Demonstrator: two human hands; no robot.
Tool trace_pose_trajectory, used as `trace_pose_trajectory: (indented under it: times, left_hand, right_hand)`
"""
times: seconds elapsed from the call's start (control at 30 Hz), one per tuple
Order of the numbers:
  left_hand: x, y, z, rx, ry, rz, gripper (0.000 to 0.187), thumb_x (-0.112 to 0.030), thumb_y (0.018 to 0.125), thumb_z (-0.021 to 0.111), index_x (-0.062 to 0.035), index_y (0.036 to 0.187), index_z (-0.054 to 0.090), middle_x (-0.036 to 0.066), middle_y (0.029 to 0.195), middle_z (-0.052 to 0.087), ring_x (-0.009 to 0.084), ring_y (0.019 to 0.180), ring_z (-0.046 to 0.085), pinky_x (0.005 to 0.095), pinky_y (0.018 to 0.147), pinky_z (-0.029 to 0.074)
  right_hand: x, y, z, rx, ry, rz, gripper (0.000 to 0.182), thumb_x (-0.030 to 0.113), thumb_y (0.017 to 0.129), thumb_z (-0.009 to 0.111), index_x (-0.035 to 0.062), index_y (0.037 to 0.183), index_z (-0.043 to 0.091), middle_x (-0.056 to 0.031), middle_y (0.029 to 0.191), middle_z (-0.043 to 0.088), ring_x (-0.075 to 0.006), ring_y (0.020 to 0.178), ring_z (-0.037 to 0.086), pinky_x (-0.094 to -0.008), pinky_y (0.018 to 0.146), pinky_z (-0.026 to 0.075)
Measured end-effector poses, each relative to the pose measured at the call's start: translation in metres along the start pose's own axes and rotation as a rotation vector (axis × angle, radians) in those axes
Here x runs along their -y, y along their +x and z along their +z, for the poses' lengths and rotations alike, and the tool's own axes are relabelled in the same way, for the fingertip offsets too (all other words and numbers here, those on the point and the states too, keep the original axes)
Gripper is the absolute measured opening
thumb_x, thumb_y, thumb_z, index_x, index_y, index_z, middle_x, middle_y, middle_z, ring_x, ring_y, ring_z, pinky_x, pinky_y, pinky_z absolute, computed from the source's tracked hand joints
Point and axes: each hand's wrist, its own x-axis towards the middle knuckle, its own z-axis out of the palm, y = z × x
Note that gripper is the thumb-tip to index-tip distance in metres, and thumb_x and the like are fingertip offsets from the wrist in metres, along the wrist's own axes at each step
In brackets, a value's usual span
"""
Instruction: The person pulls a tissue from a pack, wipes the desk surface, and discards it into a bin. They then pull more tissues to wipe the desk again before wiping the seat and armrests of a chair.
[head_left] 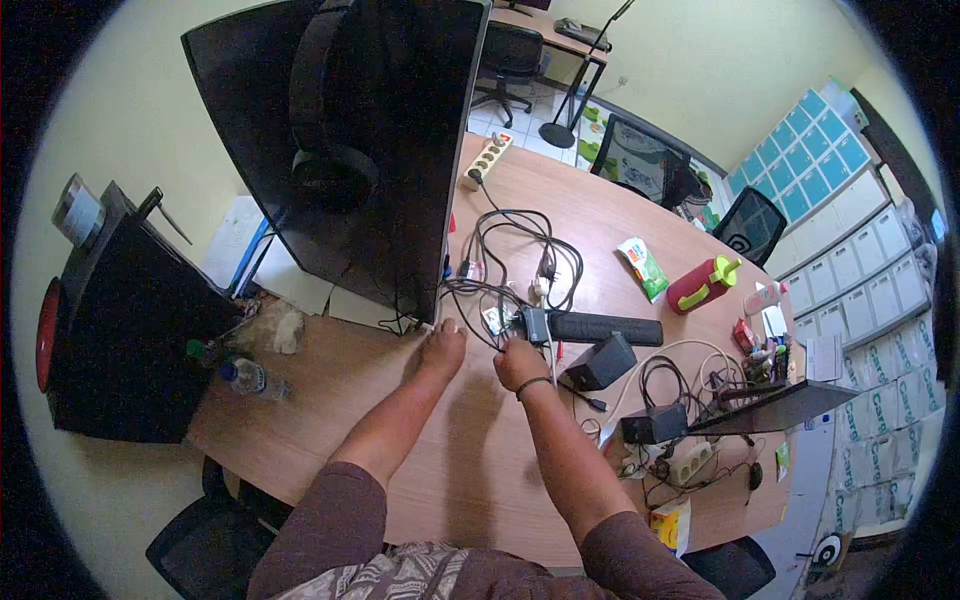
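My left hand [443,351] is closed at the lower right corner of the large black monitor [390,150]. Its fingertips meet beside a small pale piece, and what they pinch is too small to make out. To the right, my right hand [520,363] is closed round a black cable [487,338] from the tangle on the table. Just above its knuckles lies a small grey-blue box [536,325], with a long black bar [605,329] extending to the right. Black headphones [335,170] hang over the monitor.
A white power strip [488,160] lies at the far edge of the wooden table [430,440]. Rightward are a black speaker [601,361], a wipes pack [642,268], a red bottle [703,284] and a laptop [775,408]. A water bottle [255,380] lies at left.
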Motion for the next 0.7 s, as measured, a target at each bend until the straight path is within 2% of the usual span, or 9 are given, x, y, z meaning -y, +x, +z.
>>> trace_pose_trajectory:
  times: [0.07, 0.17, 0.27, 0.3, 0.33, 0.4, 0.53, 0.63, 0.7]
  left_hand:
    - [-0.005, 0.002, -0.003, -0.079, 0.058, 0.027, 0.026, -0.027, 0.094, 0.05, -0.0056, 0.104, 0.06, 0.021, 0.107, 0.061, 0.04, 0.1, 0.06, 0.0512, 0.084, 0.05]
    - [-0.009, -0.008, 0.0, -0.013, -0.278, 0.055, 0.03, -0.032, 0.095, 0.05, -0.0062, 0.106, 0.06, 0.022, 0.107, 0.063, 0.0428, 0.101, 0.061, 0.0516, 0.086, 0.048]
    - [-0.002, -0.031, 0.018, 0.084, -0.322, 0.053, 0.026, -0.028, 0.092, 0.051, -0.0068, 0.103, 0.063, 0.019, 0.107, 0.062, 0.04, 0.102, 0.06, 0.0509, 0.085, 0.049]
    - [0.014, -0.033, 0.035, -0.031, -0.105, 0.256, 0.027, -0.028, 0.093, 0.05, -0.0081, 0.104, 0.065, 0.019, 0.109, 0.062, 0.0408, 0.101, 0.059, 0.0519, 0.086, 0.048]
    - [0.017, -0.03, 0.04, -0.03, -0.105, 0.251, 0.027, -0.028, 0.093, 0.05, -0.0081, 0.104, 0.065, 0.019, 0.109, 0.062, 0.0408, 0.101, 0.059, 0.0519, 0.086, 0.048]
    - [0.025, -0.028, 0.051, -0.017, -0.237, -0.082, 0.025, -0.024, 0.094, 0.049, -0.0113, 0.108, 0.065, 0.02, 0.108, 0.062, 0.0401, 0.102, 0.06, 0.0502, 0.086, 0.049]
    - [0.0, -0.039, 0.046, 0.058, -0.359, 0.019, 0.031, -0.026, 0.095, 0.047, -0.0019, 0.101, 0.065, 0.025, 0.105, 0.066, 0.0416, 0.1, 0.063, 0.0481, 0.088, 0.049]
    - [-0.011, -0.05, 0.063, 0.378, -0.195, 0.186, 0.033, -0.028, 0.095, 0.045, -0.0015, 0.101, 0.064, 0.025, 0.104, 0.066, 0.044, 0.098, 0.062, 0.0491, 0.086, 0.048]
    - [-0.008, -0.04, 0.052, 0.232, -0.36, 0.086, 0.033, -0.03, 0.095, 0.046, -0.0042, 0.105, 0.064, 0.024, 0.107, 0.065, 0.0435, 0.099, 0.062, 0.0507, 0.088, 0.048]
  right_hand:
    - [0.001, -0.001, -0.001, -0.016, 0.055, 0.077, 0.028, 0.026, 0.085, 0.058, 0.004, 0.101, 0.066, -0.024, 0.107, 0.066, -0.0413, 0.102, 0.063, -0.0479, 0.09, 0.05]
    - [-0.008, 0.01, 0.007, -0.032, 0.072, 0.034, 0.028, 0.025, 0.085, 0.058, 0.0022, 0.1, 0.065, -0.0246, 0.106, 0.066, -0.0416, 0.101, 0.063, -0.0477, 0.089, 0.05]
    - [-0.009, 0.012, 0.009, -0.04, 0.103, 0.024, 0.028, 0.023, 0.085, 0.058, 0.0013, 0.1, 0.064, -0.0256, 0.104, 0.066, -0.0424, 0.1, 0.063, -0.049, 0.089, 0.05]
    - [-0.008, 0.01, 0.007, -0.055, 0.102, 0.028, 0.028, 0.023, 0.085, 0.058, 0.0011, 0.1, 0.064, -0.0256, 0.104, 0.066, -0.0425, 0.1, 0.063, -0.0492, 0.089, 0.05]
    - [-0.009, 0.01, 0.007, -0.07, 0.099, 0.033, 0.028, 0.023, 0.085, 0.057, 0.001, 0.1, 0.064, -0.0257, 0.103, 0.066, -0.0426, 0.099, 0.063, -0.0494, 0.089, 0.05]
    - [-0.01, 0.011, 0.009, -0.077, 0.09, 0.012, 0.027, 0.022, 0.085, 0.057, 0.001, 0.1, 0.064, -0.0259, 0.103, 0.066, -0.0429, 0.098, 0.063, -0.0494, 0.088, 0.05]
    - [-0.013, 0.016, 0.014, -0.114, 0.119, -0.027, 0.025, 0.022, 0.084, 0.057, 0.0017, 0.097, 0.065, -0.0263, 0.096, 0.067, -0.0429, 0.096, 0.063, -0.0487, 0.086, 0.05]
    - [-0.013, 0.013, 0.009, -0.114, 0.099, -0.077, 0.029, 0.023, 0.085, 0.057, -0.0009, 0.099, 0.063, -0.0245, 0.101, 0.067, -0.0425, 0.093, 0.065, -0.0504, 0.083, 0.053]
    - [-0.005, 0.006, -0.008, -0.082, 0.115, -0.046, 0.028, 0.023, 0.085, 0.057, -0.0008, 0.098, 0.063, -0.0248, 0.101, 0.067, -0.0428, 0.093, 0.065, -0.0504, 0.083, 0.052]
